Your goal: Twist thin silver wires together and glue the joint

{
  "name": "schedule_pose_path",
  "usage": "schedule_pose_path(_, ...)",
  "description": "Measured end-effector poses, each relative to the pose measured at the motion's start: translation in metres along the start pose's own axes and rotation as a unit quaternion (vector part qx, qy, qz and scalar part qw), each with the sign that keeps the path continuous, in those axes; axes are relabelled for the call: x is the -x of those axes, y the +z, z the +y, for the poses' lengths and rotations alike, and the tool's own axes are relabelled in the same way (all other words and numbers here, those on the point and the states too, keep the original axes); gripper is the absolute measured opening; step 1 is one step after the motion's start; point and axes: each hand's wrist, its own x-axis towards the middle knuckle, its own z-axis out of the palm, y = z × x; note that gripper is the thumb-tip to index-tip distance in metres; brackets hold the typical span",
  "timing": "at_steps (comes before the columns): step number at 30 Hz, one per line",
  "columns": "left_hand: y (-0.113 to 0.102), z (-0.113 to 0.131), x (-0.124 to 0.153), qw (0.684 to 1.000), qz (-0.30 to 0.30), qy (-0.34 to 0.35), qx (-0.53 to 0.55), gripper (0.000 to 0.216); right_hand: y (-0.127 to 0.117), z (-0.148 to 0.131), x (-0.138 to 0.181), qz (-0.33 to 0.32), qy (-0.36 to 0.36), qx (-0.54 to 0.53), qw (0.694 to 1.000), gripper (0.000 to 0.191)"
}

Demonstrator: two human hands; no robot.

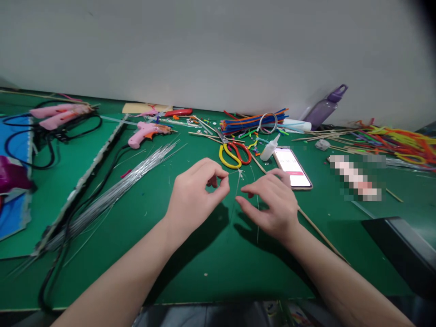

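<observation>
Left forearm reaches in from the near edge, slanting up and right; left hand (pixel 195 193) raised over the green tabletop (pixel 190 272), shadow beneath. Right forearm mirrors it, right hand (pixel 274 204) angled left. Thin wire (pixel 237 185) between the hands, just nearer than the scissors (pixel 235 154) – short stretch points right to a whitish tuft (pixel 241 174); longer strand runs down toward the near edge, leaning slightly left. Left thumb and forefinger pinched on the wire's end. Right thumb and forefinger parted – contact with any strand cannot be told.
</observation>
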Motion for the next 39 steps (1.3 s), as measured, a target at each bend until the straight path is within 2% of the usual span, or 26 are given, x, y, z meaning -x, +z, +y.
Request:
schedule_pose_path(9, 0.0031, 0.0020, 0.0023, 0.999, -0.021, 0.038, 0.030, 0.007, 0.0091, -0.0054, 0.0045, -0.039, 0.049, -0.102, 0.993, 0.010)
schedule_pose_path(20, -0.0009, 0.0027, -0.0001, 0.998, -0.049, -0.029, 0.007, 0.004, 0.0069, -0.0059, 0.0045, -0.024, 0.115, -0.113, 0.987, 0.014)
schedule_pose_path(27, -0.0004, 0.0013, 0.0009, 0.998, -0.053, -0.021, 0.005, 0.017, 0.0052, -0.0070, 0.0043, -0.014, 0.112, -0.104, 0.988, 0.013)
schedule_pose_path(39, 0.0005, 0.0039, 0.0002, 0.997, -0.069, -0.018, 0.006, 0.015, 0.0038, -0.0079, 0.0060, 0.017, 0.100, -0.056, 0.993, 0.011)
